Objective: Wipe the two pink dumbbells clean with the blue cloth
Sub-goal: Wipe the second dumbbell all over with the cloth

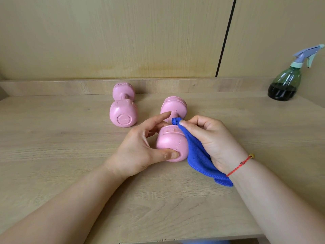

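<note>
View from the person's own head, looking down at a pale wooden table [70, 155]. Two pink dumbbells lie on it, end-on to the viewer and a little apart. The nearer dumbbell [171, 143] is at centre, between both hands. The left hand [139, 148] steadies its near head: the thumb presses on the end face, the fingers curl round the left side and the index finger reaches toward the handle. The lower fingers are partly hidden, so how firmly they hold cannot be told. The right hand [212, 141], with a red string bracelet [239, 165] at the wrist, has its fingers closed on the blue cloth [198, 155] and holds it against the right side of that same head. The second dumbbell [123, 111] lies further back to the left, and neither hand touches it. A spray bottle [284, 83] of dark liquid stands far right. This looks like the wiping of the first dumbbell, partway through. The next move probably calls for the cloth to pass over the top of the head, where a reddish smudge seems to show, and then along the handle, while the left hand turns the dumbbell to bring up unwiped faces.
</note>
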